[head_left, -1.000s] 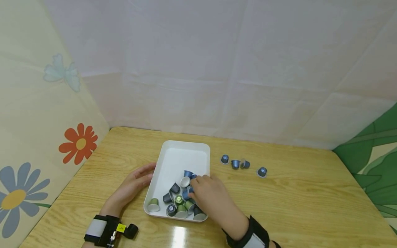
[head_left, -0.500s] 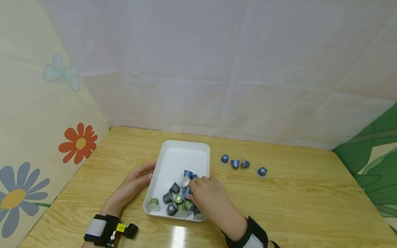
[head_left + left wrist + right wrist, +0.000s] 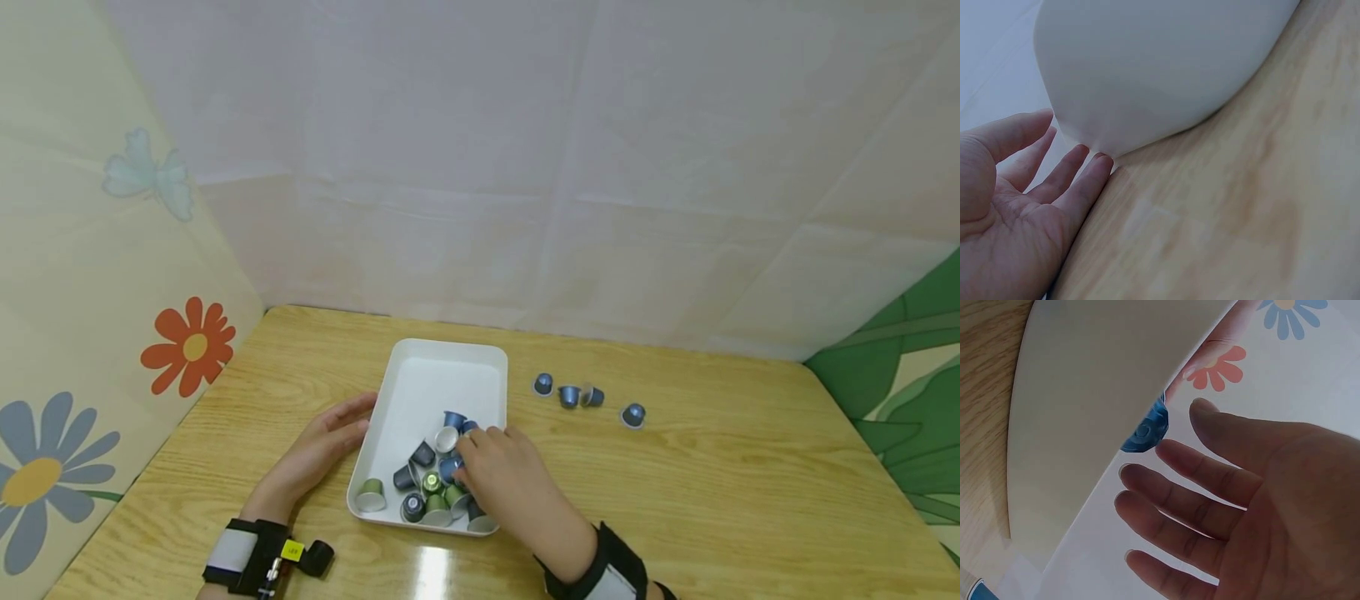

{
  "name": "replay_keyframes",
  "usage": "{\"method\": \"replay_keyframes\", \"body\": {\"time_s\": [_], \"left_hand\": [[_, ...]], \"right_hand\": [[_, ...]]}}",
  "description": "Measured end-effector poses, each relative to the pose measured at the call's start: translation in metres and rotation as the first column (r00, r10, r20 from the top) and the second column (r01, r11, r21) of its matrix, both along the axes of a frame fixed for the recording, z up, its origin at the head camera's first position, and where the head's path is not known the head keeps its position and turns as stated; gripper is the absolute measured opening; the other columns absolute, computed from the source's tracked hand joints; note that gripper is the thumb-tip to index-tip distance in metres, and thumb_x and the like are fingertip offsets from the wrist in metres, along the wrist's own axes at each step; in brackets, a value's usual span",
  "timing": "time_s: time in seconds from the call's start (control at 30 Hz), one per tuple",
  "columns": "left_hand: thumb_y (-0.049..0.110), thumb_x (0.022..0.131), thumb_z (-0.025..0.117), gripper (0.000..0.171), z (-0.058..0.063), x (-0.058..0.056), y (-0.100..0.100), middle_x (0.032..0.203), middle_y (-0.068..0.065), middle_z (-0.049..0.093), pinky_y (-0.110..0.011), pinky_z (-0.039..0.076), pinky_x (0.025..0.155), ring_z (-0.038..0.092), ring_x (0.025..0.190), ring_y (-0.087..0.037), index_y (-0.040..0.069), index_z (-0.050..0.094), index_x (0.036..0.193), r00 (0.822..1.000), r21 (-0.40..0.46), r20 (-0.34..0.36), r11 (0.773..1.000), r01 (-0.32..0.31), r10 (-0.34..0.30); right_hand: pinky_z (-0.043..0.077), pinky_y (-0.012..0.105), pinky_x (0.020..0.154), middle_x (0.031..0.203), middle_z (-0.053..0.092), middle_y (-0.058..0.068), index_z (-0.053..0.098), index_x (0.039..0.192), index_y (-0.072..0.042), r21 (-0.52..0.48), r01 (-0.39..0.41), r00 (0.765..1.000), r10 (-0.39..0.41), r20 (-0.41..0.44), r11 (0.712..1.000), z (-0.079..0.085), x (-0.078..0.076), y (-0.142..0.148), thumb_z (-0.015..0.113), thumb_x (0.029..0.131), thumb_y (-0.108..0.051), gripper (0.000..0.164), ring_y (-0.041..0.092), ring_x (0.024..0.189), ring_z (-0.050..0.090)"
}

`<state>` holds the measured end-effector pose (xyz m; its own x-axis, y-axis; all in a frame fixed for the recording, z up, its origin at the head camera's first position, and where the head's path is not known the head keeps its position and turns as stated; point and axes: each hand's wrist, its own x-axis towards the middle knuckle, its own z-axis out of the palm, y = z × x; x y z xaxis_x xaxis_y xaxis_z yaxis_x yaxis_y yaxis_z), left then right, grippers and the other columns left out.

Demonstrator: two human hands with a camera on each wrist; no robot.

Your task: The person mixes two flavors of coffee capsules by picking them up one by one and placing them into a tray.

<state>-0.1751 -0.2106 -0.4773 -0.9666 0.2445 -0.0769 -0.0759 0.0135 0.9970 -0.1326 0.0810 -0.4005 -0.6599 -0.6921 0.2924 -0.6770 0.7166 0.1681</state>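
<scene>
A white tray [image 3: 427, 375] lies on the table with several coffee capsules in its near half: blue, green, and dark grey. My left hand [image 3: 330, 442] is at the tray's left side, and in the left wrist view its fingertips [image 3: 1102, 161] meet the outer wall. My right hand [image 3: 506, 475] reaches over the tray's right rim, its fingertips among the capsules. In the right wrist view, the index fingertip is right at a blue capsule [image 3: 1144, 430] showing above the rim, with the thumb [image 3: 1229, 428] apart from it. Part of the pile is hidden beneath this hand.
To the right of the tray, a blue capsule [image 3: 543, 384] stands on the wooden table [image 3: 735, 467]. Two more blue capsules [image 3: 570, 397] lie side by side, and another blue capsule [image 3: 633, 416] is farther right. A pale cloth [image 3: 525, 167] hangs behind the table.
My right hand has shifted slightly, and a blue capsule by its fingertips has settled lower in the pile. My left hand and the capsules on the table have stayed put.
</scene>
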Motion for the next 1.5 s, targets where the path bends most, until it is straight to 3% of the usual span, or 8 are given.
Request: {"method": "replay_keyframes", "body": {"time_s": [0.37,0.57,0.77,1.0,1.1,1.27,1.5], "left_hand": [[0.021,0.100,0.060,0.058,-0.001,-0.001,0.000,0.154,-0.015,0.039,-0.022,0.043,0.101,0.038,0.139,-0.027,0.002,0.038,0.150,1.000,0.004,0.000,1.000,0.001,-0.001],[0.021,0.100,0.060,0.058,-0.001,-0.001,0.000,0.154,-0.015,0.039,-0.022,0.043,0.101,0.038,0.139,-0.028,0.002,0.038,0.150,1.000,0.000,-0.003,1.000,0.003,-0.003],[0.020,0.100,0.060,0.058,-0.002,0.000,-0.001,0.154,-0.016,0.038,-0.022,0.042,0.102,0.037,0.139,-0.028,0.001,0.037,0.150,1.000,0.014,-0.007,1.000,0.010,-0.010],[0.018,0.100,0.059,0.058,0.001,0.001,0.000,0.155,-0.017,0.036,-0.022,0.043,0.101,0.042,0.135,-0.020,0.000,0.036,0.150,1.000,0.020,-0.003,1.000,0.010,-0.010],[0.017,0.100,0.058,0.059,0.002,0.002,0.001,0.155,-0.018,0.034,-0.021,0.042,0.101,0.045,0.132,-0.015,-0.001,0.034,0.151,1.000,0.031,0.004,0.999,0.008,-0.009],[0.016,0.101,0.058,0.058,0.002,0.003,0.001,0.156,-0.018,0.034,-0.021,0.043,0.101,0.045,0.133,-0.016,-0.001,0.034,0.151,1.000,0.027,0.004,1.000,0.008,-0.008],[0.017,0.100,0.059,0.058,0.001,0.002,-0.001,0.155,-0.017,0.035,-0.022,0.043,0.101,0.039,0.138,-0.025,0.000,0.035,0.151,1.000,0.032,0.001,0.999,0.003,-0.003]], "right_hand": [[0.050,0.027,0.063,0.082,0.064,-0.001,0.070,0.096,-0.010,-0.056,0.020,0.999,-0.018,0.043,0.998,0.007,-0.004,0.008,0.076,0.086,-0.036,0.028,0.014,0.071,0.059],[0.054,0.032,0.070,0.087,0.066,0.002,0.071,0.099,-0.008,-0.095,-0.003,0.997,0.011,0.075,0.996,0.012,-0.012,0.017,0.076,0.088,-0.030,0.025,0.016,0.077,0.062],[0.055,0.038,0.077,0.093,0.066,0.005,0.070,0.102,-0.005,-0.152,0.045,0.987,-0.021,0.158,0.987,0.016,-0.020,0.028,0.073,0.091,-0.022,0.021,0.021,0.084,0.064],[0.056,0.036,0.074,0.096,0.069,0.009,0.069,0.101,-0.001,-0.223,0.096,0.987,-0.063,0.149,0.970,0.020,-0.029,0.045,0.076,0.088,-0.017,0.021,0.025,0.085,0.066],[0.056,0.039,0.075,0.097,0.069,0.009,0.069,0.103,-0.002,-0.216,0.171,0.973,-0.130,0.190,0.961,0.022,-0.032,0.052,0.076,0.088,-0.017,0.023,0.027,0.086,0.067],[0.056,0.043,0.079,0.102,0.070,0.012,0.069,0.108,-0.004,-0.170,0.314,0.924,-0.259,0.283,0.934,0.027,-0.036,0.063,0.075,0.090,-0.020,0.025,0.030,0.093,0.067],[0.055,0.047,0.084,0.112,0.068,0.017,0.067,0.115,0.000,-0.141,0.390,0.873,-0.317,0.370,0.910,0.030,-0.044,0.078,0.072,0.092,-0.021,0.031,0.034,0.100,0.065]]}}
